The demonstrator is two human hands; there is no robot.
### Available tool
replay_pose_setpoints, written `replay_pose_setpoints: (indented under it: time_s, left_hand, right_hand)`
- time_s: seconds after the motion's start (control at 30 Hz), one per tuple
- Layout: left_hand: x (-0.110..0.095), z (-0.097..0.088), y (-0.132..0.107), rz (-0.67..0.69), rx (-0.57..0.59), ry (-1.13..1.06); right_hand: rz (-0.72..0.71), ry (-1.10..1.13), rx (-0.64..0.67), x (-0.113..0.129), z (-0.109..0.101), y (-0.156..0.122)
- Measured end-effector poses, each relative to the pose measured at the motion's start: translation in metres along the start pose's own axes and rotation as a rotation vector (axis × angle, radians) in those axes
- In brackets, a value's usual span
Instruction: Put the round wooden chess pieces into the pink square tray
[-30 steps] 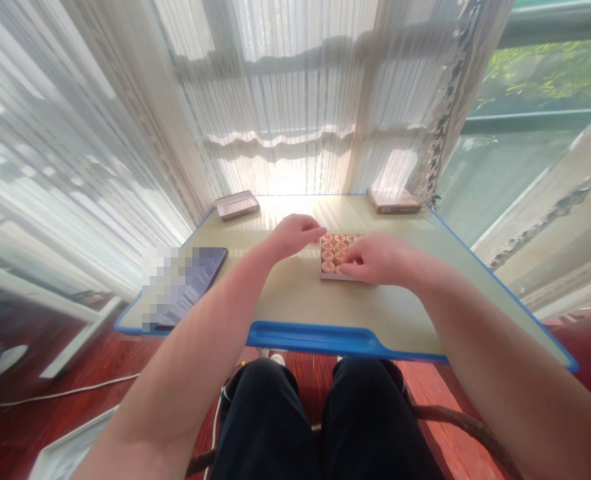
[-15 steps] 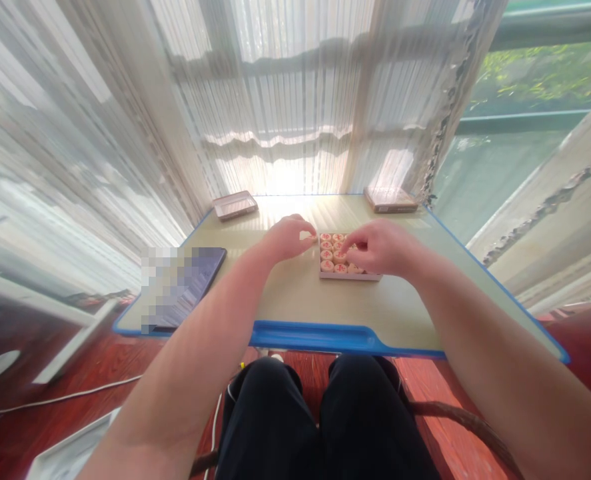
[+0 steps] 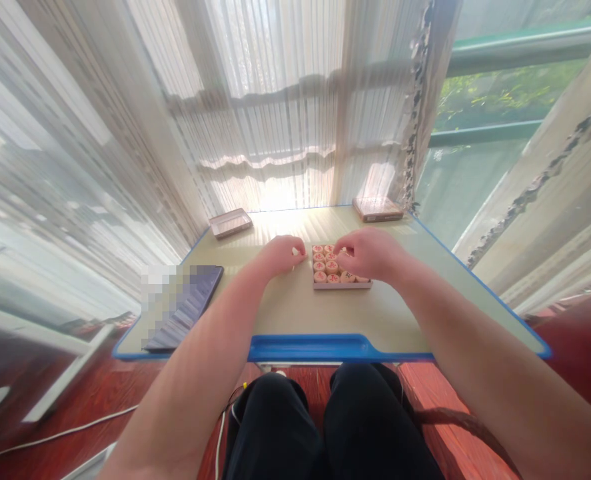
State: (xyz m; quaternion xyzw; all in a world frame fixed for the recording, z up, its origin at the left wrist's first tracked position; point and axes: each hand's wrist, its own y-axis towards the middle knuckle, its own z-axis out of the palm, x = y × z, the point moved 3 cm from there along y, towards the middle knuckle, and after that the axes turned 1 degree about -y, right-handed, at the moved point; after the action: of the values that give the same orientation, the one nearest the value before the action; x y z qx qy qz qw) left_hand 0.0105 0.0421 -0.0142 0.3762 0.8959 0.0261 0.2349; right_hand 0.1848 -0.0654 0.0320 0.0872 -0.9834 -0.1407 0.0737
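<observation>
Near the centre of the frame we have a shallow square wooden tray on the pale desk with blue edging, packed with round wooden chess pieces marked in red. The rows at its left and front look filled; our right hand covers the rest, so we cannot tell how many spaces remain. Its fingers are pinched low over the upper pieces, seemingly grasping or seating one. Our left hand, just left of the tray, is curled loosely, with a pale piece apparently at its fingertips. We judge the packing well advanced. Two flat boxes lie at the desk's far corners.
</observation>
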Motion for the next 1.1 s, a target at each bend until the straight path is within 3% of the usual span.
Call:
replay_pose_setpoints:
  time_s: [0.2, 0.4, 0.63, 0.9, 1.1]
  left_hand:
    - [-0.006, -0.004, -0.002, -0.079, -0.095, -0.182]
    - [-0.011, -0.009, -0.002, -0.096, -0.115, -0.431]
    - [-0.023, -0.010, -0.004, -0.121, -0.051, -0.697]
    - [-0.035, -0.012, -0.006, -0.102, 0.028, -0.881]
    - [-0.044, -0.014, -0.009, -0.090, 0.078, -0.902]
  right_hand:
    - [-0.004, 0.043, -0.040, -0.007, 0.009, 0.005]
    - [-0.085, 0.086, -0.085, -0.007, 0.025, 0.010]
    - [-0.146, 0.205, -0.209, -0.004, 0.020, 0.009]
    - [-0.274, 0.254, -0.174, 0.001, 0.017, 0.008]
    - [-0.288, 0.275, -0.263, 0.002, 0.010, 0.006]
